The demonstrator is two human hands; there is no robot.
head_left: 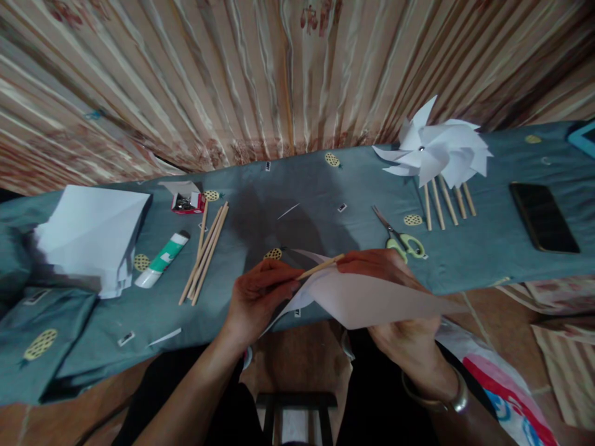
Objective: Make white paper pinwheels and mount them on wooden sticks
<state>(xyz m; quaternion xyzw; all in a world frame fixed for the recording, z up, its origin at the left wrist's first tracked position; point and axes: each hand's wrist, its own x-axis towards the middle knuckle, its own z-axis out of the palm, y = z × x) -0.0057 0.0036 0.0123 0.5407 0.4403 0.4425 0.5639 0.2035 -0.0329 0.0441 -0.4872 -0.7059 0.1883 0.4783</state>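
Observation:
My left hand (260, 294) pinches a thin wooden stick (320, 267) near one end, close over the front edge of the cloth-covered table. From the other side my right hand (395, 297) holds a white paper pinwheel (372, 297), its fingers near the stick's other end. The pinwheel's blades are folded and pointed, and they hide part of the right palm and fingers. The stick lies tilted across the paper's upper edge. Just beyond the right hand lie scissors (403, 241) with light green handles.
Left: a stack of white paper (100, 229), a glue tube (162, 260), a red box of small metal pieces (188, 201), and several wooden sticks (207, 254). Right: finished pinwheels (432, 148) on sticks and a black phone (543, 217). Paper scraps lie about. A curtain (260, 74) hangs behind.

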